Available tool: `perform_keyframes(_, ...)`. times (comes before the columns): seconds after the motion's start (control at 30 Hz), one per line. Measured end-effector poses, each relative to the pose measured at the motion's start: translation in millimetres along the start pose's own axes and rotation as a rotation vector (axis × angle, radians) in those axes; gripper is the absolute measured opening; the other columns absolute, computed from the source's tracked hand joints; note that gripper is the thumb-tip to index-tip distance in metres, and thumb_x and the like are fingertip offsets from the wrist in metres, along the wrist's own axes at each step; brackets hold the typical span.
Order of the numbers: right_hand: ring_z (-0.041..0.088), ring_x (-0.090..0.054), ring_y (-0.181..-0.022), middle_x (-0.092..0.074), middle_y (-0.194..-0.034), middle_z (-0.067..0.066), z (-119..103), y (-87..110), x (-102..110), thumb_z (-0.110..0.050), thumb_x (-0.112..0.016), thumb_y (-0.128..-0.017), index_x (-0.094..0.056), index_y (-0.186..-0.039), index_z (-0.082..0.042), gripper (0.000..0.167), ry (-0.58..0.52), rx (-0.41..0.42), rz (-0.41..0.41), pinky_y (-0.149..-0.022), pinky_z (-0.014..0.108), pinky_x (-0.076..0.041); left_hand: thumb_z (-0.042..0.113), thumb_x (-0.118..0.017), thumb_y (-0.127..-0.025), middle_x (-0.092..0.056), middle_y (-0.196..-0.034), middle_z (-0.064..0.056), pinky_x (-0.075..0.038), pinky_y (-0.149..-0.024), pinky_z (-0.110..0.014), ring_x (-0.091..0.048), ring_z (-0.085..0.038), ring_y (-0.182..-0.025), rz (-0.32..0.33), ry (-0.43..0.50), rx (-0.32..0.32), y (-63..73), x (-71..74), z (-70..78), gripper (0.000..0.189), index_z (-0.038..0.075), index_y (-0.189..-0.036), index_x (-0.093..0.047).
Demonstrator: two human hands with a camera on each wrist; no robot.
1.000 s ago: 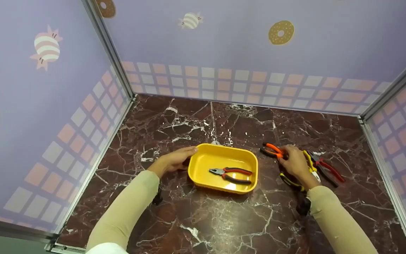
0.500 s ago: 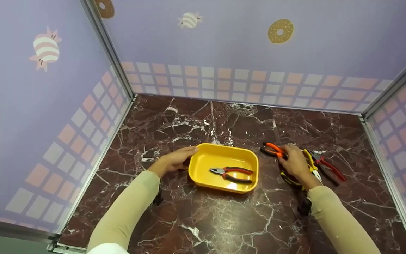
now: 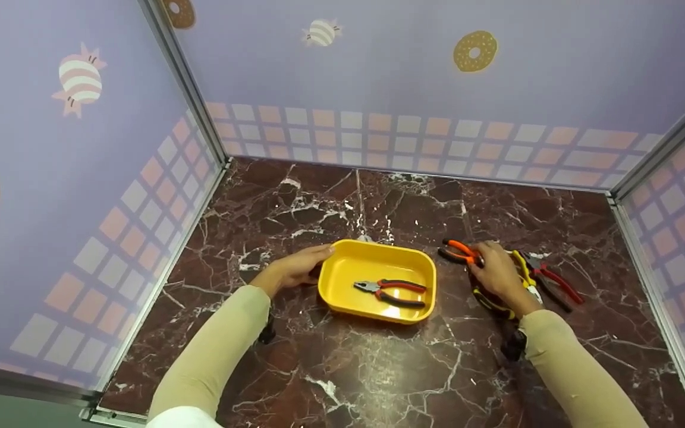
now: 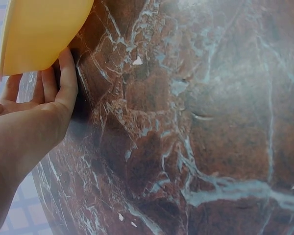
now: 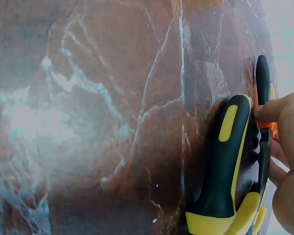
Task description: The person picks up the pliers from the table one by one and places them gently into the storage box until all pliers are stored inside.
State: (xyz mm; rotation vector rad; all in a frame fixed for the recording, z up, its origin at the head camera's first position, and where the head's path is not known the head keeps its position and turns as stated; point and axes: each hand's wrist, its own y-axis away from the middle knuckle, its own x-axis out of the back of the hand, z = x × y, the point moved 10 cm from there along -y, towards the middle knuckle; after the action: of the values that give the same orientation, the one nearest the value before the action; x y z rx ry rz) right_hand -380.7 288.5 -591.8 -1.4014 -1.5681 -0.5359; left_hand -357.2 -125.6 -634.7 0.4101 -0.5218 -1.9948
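Tray [image 3: 336, 285] is showing plain glossy yellow. Pliers in tray [image 3: 386, 290]: handles [image 3: 405, 302] are pairing red with black, metal head [image 3: 367, 287] is looking grey. Orange pliers [image 3: 471, 260] are mixing bright orange and black. Thick handle [image 5: 229, 156] is combining black with yellow inset and end. Rightmost pliers [image 3: 558, 281] are also pairing red and black. Tabletop [image 3: 295, 380] is displaying dark maroon marbling, white veins. Sleeves [image 3: 214, 351] are showing pale khaki. Lilac walls [image 3: 390, 53] are carrying pink and whitish squares [image 3: 379, 123], striped candies [image 3: 80, 77], speckled brown doughnut [image 3: 474, 65].

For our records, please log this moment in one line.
left hand: holds yellow box; right hand: pinches orange pliers; inside box: red pliers
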Motion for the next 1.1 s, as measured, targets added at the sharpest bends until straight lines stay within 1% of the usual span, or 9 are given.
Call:
perform_keyframes(0.17, 0.048, -0.062, -0.112, -0.067, -0.117, 0.025, -8.7, -2.9, 3.4, -0.002, -0.079, -0.089, -0.071, -0.123, 0.006, 0.036, -0.013, 0.016, -0.009, -0.099, 0.063, -0.048, 0.041, -0.047, -0.115, -0.057, -0.150, -0.012, -0.052, -0.108, -0.051, -0.061, -0.026, -0.127, -0.014, 0.013, -0.008, -1.6, -1.7, 0.9, 0.057, 0.017, -0.166, -0.038)
perform_keyframes(0.33, 0.045, -0.065, -0.105, -0.068, -0.113, 0.022, -19.5, -7.6, 7.2, -0.004, -0.081, -0.089, -0.072, -0.123, 0.004, 0.036, -0.024, 0.028, -0.021, -0.094, 0.061, -0.051, 0.041, -0.046, -0.115, -0.059, -0.146, -0.013, -0.054, -0.105, -0.050, -0.062, -0.026, -0.123, -0.015, 0.008, -0.016, -1.7, -1.8, 1.3, 0.055, 0.017, -0.164, -0.041)
perform_keyframes(0.5, 0.043, -0.065, -0.107, -0.068, -0.114, 0.021, -31.7, -11.4, 10.7, -0.005, -0.082, -0.089, -0.071, -0.123, 0.004, 0.037, -0.045, 0.040, -0.035, -0.094, 0.060, -0.051, 0.042, -0.045, -0.115, -0.060, -0.145, -0.011, -0.054, -0.105, -0.049, -0.062, -0.025, -0.123, -0.016, -0.002, -0.015, -1.5, -1.6, 0.9, 0.054, 0.018, -0.163, -0.042)
perform_keyframes(0.6, 0.042, -0.065, -0.106, -0.068, -0.114, 0.021, -38.9, -13.4, 13.4, -0.005, -0.082, -0.089, -0.071, -0.122, 0.004, 0.037, -0.059, 0.055, -0.034, -0.092, 0.060, -0.051, 0.041, -0.045, -0.115, -0.060, -0.145, -0.012, -0.053, -0.106, -0.050, -0.062, -0.026, -0.124, -0.021, 0.006, -0.019, -1.9, -2.4, 1.4, 0.053, 0.017, -0.163, -0.044)
perform_keyframes(0.8, 0.038, -0.065, -0.099, -0.069, -0.110, 0.018, -53.8, -16.3, 19.3, -0.005, -0.084, -0.087, -0.073, -0.121, 0.003, 0.037, -0.079, 0.089, -0.019, -0.086, 0.054, -0.052, 0.039, -0.045, -0.116, -0.058, -0.148, -0.013, -0.051, -0.108, -0.052, -0.061, -0.026, -0.126, -0.015, 0.009, -0.023, -3.1, -2.2, 0.3, 0.054, 0.016, -0.164, -0.041)
perform_keyframes(0.97, 0.034, -0.063, -0.094, -0.068, -0.109, 0.015, -66.6, -17.2, 22.9, -0.006, -0.084, -0.087, -0.073, -0.121, 0.001, 0.036, -0.094, 0.118, -0.012, -0.081, 0.050, -0.052, 0.039, -0.046, -0.115, -0.056, -0.150, -0.013, -0.051, -0.108, -0.052, -0.060, -0.026, -0.127, -0.013, 0.015, -0.018, -2.5, -1.6, -0.5, 0.056, 0.016, -0.165, -0.039)
perform_keyframes(1.1, 0.033, -0.062, -0.092, -0.068, -0.108, 0.015, -76.3, -18.4, 23.0, -0.003, -0.083, -0.087, -0.073, -0.122, 0.001, 0.037, -0.117, 0.149, -0.016, -0.079, 0.047, -0.051, 0.040, -0.046, -0.115, -0.057, -0.149, -0.011, -0.052, -0.107, -0.050, -0.061, -0.026, -0.126, -0.008, 0.008, -0.014, -2.2, -0.3, 0.1, 0.055, 0.018, -0.165, -0.039)
